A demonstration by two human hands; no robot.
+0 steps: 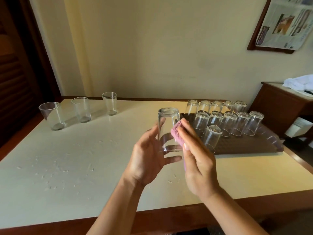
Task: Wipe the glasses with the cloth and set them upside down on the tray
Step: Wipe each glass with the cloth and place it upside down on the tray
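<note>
Looking through the head camera, I see my left hand point(149, 160) holding a clear glass point(168, 129) bottom up above the table point(84, 158), fingers curled loosely round its wall and open mouth. My right hand point(194, 160) presses a pink cloth point(177, 133) against the glass's right side, thumb and fingers pinching the cloth.

Just behind and right of the held glass sits a dark tray point(245, 145) carrying eleven upturned glasses point(228, 122) in three rows; the nearest one point(212, 136) stands close beside my right hand, crowding that side. Three upright glasses point(81, 111) wait well apart at the table's far left edge. Water droplets point(50, 175) speckle the tabletop on the near left. A wooden side cabinet point(279, 102) with a white cloth point(299, 83) on it stands at right, and a newspaper point(284, 21) hangs on the wall.
</note>
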